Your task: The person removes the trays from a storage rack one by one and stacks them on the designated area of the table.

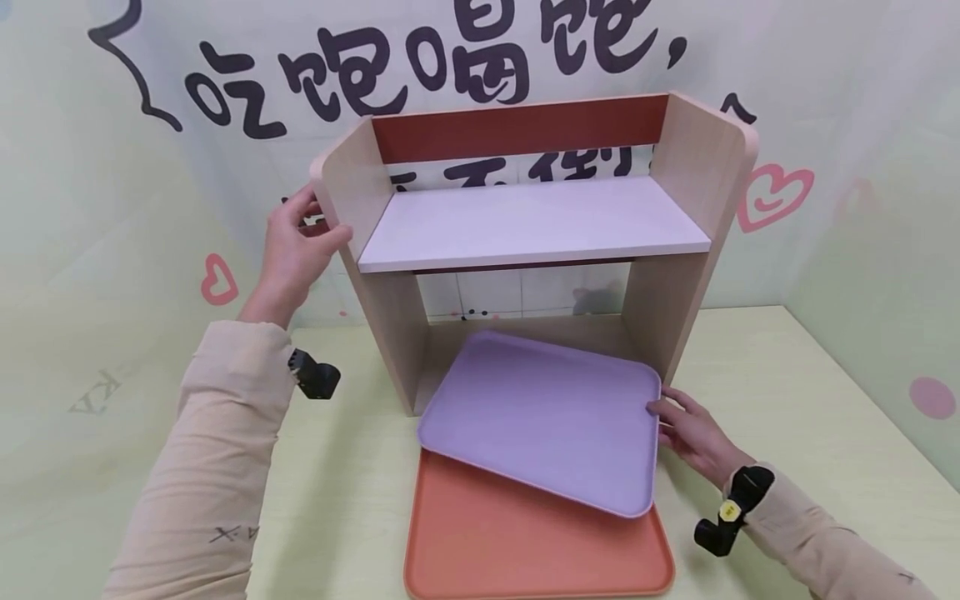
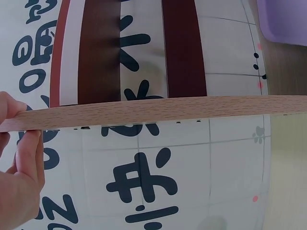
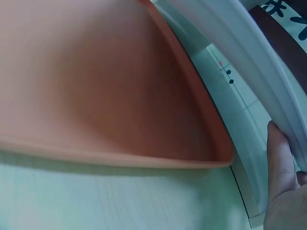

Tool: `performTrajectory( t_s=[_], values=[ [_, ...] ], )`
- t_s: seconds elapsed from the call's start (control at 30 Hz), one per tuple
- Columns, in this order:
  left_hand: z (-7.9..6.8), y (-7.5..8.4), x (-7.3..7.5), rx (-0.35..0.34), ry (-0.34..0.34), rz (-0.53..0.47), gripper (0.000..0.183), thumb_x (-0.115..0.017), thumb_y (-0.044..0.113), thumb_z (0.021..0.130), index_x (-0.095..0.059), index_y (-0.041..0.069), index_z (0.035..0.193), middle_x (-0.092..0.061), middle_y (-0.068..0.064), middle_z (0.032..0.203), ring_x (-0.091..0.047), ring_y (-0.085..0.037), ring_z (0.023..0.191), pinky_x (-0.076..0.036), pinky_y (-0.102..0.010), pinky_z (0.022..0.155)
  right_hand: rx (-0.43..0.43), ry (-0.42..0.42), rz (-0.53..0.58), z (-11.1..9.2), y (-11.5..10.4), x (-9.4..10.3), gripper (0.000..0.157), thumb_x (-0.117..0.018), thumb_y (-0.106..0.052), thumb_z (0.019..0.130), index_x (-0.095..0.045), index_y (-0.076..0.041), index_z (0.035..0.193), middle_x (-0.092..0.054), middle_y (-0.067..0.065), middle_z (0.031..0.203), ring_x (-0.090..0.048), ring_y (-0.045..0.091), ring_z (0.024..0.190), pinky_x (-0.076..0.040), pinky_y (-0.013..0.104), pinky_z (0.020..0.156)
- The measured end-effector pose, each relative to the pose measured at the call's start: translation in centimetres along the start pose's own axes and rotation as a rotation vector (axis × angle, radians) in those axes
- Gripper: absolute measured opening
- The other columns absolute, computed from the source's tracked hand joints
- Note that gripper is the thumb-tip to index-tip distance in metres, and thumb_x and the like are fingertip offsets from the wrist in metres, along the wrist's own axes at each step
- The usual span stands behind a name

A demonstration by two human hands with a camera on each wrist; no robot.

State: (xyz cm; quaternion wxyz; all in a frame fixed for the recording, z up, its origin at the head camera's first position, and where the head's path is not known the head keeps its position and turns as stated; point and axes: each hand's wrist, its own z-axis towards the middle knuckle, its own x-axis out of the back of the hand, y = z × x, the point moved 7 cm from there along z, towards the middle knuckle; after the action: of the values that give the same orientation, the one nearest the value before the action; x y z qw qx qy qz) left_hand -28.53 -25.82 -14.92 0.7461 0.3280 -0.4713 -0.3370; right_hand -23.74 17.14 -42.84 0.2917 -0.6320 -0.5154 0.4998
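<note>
A small wooden desktop shelf (image 1: 536, 221) with a white middle board stands on the table. My left hand (image 1: 296, 246) pinches the front edge of its left side panel, thumb on one face and fingers on the other; the left wrist view shows this panel (image 2: 158, 109) edge-on. With my right hand (image 1: 693, 429) I hold a purple tray (image 1: 547, 417) by its right edge. The tray is tilted, its far part inside the lower opening of the shelf. Beneath its near part lies an orange tray (image 1: 525, 533) on the table, partly covered. In the right wrist view the orange tray (image 3: 110, 86) is close up.
The pale table (image 1: 817, 433) extends to both sides of the shelf. Behind it hangs a white backdrop (image 1: 247, 183) with large dark characters and pink hearts. Reddish-brown back rails (image 1: 525, 129) cross the rear of the shelf.
</note>
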Motion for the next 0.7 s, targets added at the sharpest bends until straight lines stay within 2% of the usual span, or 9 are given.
performTrajectory(
  t_s=[0.13, 0.27, 0.6, 0.7],
  values=[
    [0.1, 0.1, 0.0, -0.008, -0.002, -0.002, 0.052, -0.059, 0.023, 0.083, -0.041, 0.026, 0.132, -0.045, -0.006, 0.123, -0.048, -0.022, 0.102, -0.043, -0.032, 0.088, -0.017, -0.029, -0.037, -0.2, -0.3, 0.1, 0.067, -0.048, -0.008, 0.089, -0.005, -0.001, 0.14, -0.057, 0.001, 0.082, -0.06, 0.009, 0.069, -0.051, 0.022, 0.063],
    [0.1, 0.1, 0.0, -0.016, -0.005, -0.008, 0.05, -0.057, 0.021, 0.084, -0.043, 0.024, 0.131, -0.045, -0.006, 0.122, -0.048, -0.022, 0.101, -0.043, -0.033, 0.089, -0.032, -0.064, -0.041, -0.5, -0.2, 0.3, 0.068, -0.048, -0.01, 0.089, -0.003, -0.001, 0.14, -0.057, 0.0, 0.085, -0.06, 0.009, 0.072, -0.051, 0.022, 0.066],
    [0.1, 0.1, 0.0, -0.011, -0.008, 0.0, 0.049, -0.058, 0.021, 0.084, -0.043, 0.024, 0.131, -0.045, -0.006, 0.123, -0.048, -0.022, 0.101, -0.043, -0.033, 0.088, -0.055, -0.133, -0.097, -0.4, 1.1, 0.6, 0.063, -0.05, -0.009, 0.089, -0.012, 0.001, 0.138, -0.058, -0.001, 0.089, -0.06, 0.011, 0.077, -0.051, 0.024, 0.069],
    [0.1, 0.1, 0.0, -0.01, -0.01, -0.001, 0.049, -0.058, 0.021, 0.083, -0.043, 0.024, 0.13, -0.045, -0.006, 0.124, -0.048, -0.022, 0.101, -0.043, -0.033, 0.088, -0.062, -0.147, -0.115, -0.4, 1.7, 0.6, 0.059, -0.051, -0.01, 0.088, -0.019, -0.002, 0.137, -0.058, -0.001, 0.089, -0.06, 0.011, 0.077, -0.051, 0.023, 0.068]
  ],
)
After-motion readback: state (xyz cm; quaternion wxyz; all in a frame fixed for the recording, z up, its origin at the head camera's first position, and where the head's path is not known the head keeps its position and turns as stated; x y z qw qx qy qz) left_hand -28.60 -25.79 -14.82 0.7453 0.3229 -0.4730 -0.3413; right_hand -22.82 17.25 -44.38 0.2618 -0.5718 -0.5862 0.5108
